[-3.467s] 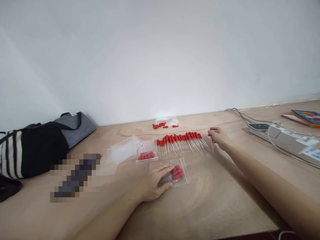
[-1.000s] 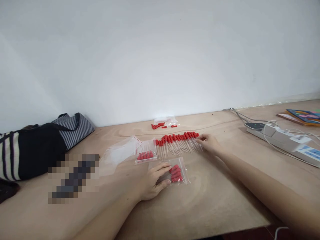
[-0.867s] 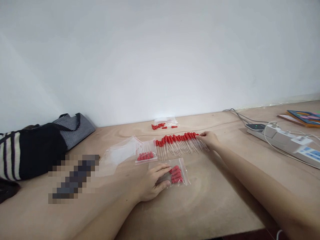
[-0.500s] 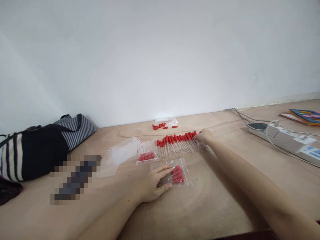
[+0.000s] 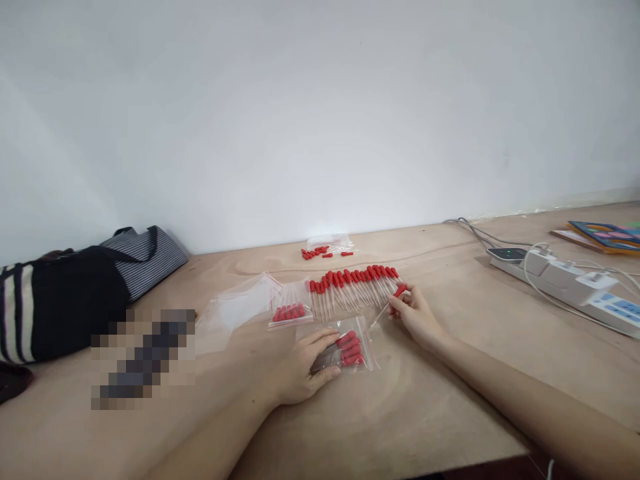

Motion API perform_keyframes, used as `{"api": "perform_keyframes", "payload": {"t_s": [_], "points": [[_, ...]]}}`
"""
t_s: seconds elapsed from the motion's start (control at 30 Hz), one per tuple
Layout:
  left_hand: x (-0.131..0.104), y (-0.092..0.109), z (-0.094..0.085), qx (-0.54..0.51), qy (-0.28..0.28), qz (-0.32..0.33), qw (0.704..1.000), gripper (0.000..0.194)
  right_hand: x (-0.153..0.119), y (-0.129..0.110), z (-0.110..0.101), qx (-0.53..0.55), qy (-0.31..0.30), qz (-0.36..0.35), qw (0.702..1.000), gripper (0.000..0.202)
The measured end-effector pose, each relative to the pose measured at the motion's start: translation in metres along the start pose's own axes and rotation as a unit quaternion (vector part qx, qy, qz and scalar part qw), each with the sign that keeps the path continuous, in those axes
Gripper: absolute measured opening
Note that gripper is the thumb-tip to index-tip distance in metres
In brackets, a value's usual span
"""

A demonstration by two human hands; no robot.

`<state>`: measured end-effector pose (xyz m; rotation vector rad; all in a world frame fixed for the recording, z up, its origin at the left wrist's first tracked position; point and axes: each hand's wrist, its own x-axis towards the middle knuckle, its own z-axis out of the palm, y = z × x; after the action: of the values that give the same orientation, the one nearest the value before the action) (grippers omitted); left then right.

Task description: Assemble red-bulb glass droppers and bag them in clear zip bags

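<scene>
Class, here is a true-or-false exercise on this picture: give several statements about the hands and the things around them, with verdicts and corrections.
1. The left hand rests on a clear zip bag. True.
2. The right hand is bare of objects. False: it pinches a red-bulbed dropper.
3. In the row of droppers, the bulbs point toward the person. False: they point toward the wall.
4. Loose red bulbs lie nearer the wall than that row. True.
5. The power strip lies to the person's left. False: the power strip is on the right.
</scene>
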<state>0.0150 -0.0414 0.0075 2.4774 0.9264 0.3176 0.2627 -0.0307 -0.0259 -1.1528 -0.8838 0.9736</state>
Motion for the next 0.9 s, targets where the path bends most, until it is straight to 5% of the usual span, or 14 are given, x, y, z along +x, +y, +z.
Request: {"api": "perform_keyframes", "payload": {"t_s": [0.3,0.67,0.9], "points": [[0.000,0.004,-0.003,0.013,-0.015,-0.013,1.000,0.052,-0.015,0.002,0.021,0.111,-0.006,0.096,0.989,0.024],[-0.001,0.002,-0.001,-0.009,-0.001,-0.030,1.000,0.062,-0.026,-0.003,0.031,-0.044,-0.120,0.073,0.989,0.034],[-0.001,-0.001,0.001,-0.006,0.011,-0.007,1.000,0.061,-0.020,0.014,0.033,-0.084,-0.184,0.048,0.978,0.027]]}}
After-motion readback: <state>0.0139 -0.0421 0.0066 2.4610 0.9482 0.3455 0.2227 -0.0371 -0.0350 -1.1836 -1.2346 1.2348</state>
